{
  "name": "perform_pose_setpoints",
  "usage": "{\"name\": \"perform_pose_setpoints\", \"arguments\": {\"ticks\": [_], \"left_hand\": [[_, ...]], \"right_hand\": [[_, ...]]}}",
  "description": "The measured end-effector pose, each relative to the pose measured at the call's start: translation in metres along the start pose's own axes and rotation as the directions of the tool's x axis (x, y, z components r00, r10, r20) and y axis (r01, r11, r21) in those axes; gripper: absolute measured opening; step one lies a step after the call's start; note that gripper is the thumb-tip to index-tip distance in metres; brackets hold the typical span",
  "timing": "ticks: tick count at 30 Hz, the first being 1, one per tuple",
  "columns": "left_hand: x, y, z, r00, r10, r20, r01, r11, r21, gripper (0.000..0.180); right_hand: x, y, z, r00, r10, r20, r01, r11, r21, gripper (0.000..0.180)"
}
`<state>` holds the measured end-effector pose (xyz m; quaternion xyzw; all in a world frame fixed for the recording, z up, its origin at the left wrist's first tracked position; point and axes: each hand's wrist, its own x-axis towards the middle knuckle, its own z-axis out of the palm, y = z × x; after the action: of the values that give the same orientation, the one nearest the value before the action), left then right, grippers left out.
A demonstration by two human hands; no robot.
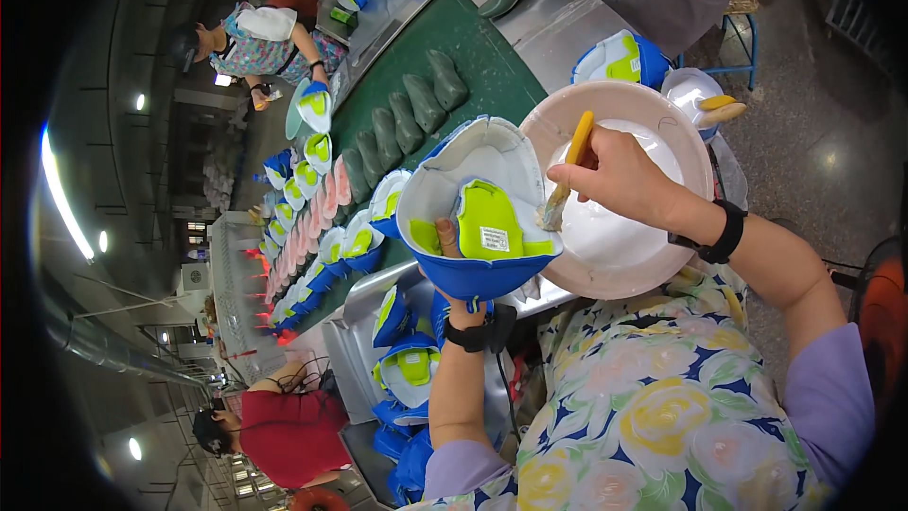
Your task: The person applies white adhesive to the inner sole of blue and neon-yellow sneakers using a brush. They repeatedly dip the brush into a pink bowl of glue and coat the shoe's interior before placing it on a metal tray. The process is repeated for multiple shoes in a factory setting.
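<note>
My left hand [463,310] holds up a blue, white and lime-green shoe upper [440,180]. Its thumb reaches inside the opening, and most of the other fingers are hidden beneath. A white label sits on the lime lining. My right hand [629,175] grips a paintbrush [580,140] by its yellow handle. The whitish bristles are at the upper's right edge; whether they touch it I cannot tell. Just beneath this hand stands a pale pink basin [591,99] with white liquid inside.
A green conveyor belt [492,57] carries grey-green shoe lasts [405,123], pink lasts [326,197] and more uppers. A metal tray [355,322] holds blue uppers below left. Beyond the basin is a white pot [686,90] with yellow-handled tools. Other people stand or sit around the belt.
</note>
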<state>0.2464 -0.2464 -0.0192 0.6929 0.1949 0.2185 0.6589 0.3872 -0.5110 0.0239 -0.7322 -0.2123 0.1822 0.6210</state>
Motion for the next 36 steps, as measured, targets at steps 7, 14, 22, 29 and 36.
{"name": "perform_pose_setpoints", "arguments": {"ticks": [7, 14, 22, 29, 36], "left_hand": [[0.003, 0.003, -0.009, 0.998, 0.0, -0.065, -0.003, 0.999, -0.045, 0.043], [0.009, 0.043, -0.02, 0.925, -0.284, 0.254, 0.355, 0.884, -0.305, 0.044], [-0.043, 0.006, 0.032, 0.657, -0.443, 0.61, 0.733, 0.563, -0.381, 0.045], [-0.062, -0.006, 0.041, 0.636, -0.469, 0.613, 0.762, 0.504, -0.406, 0.046], [-0.054, -0.022, 0.027, 0.718, -0.433, 0.544, 0.691, 0.535, -0.486, 0.045]], "right_hand": [[-0.015, -0.007, -0.004, 0.994, 0.048, 0.094, -0.068, 0.972, 0.225, 0.037], [-0.019, -0.007, -0.033, 0.928, -0.372, 0.001, 0.368, 0.919, 0.142, 0.021], [-0.014, -0.023, -0.012, 0.476, -0.868, 0.142, 0.861, 0.493, 0.123, 0.025], [0.01, -0.028, 0.003, 0.335, -0.877, 0.344, 0.928, 0.371, 0.042, 0.022], [0.02, -0.009, -0.013, 0.618, -0.618, 0.487, 0.757, 0.635, -0.155, 0.019]]}}
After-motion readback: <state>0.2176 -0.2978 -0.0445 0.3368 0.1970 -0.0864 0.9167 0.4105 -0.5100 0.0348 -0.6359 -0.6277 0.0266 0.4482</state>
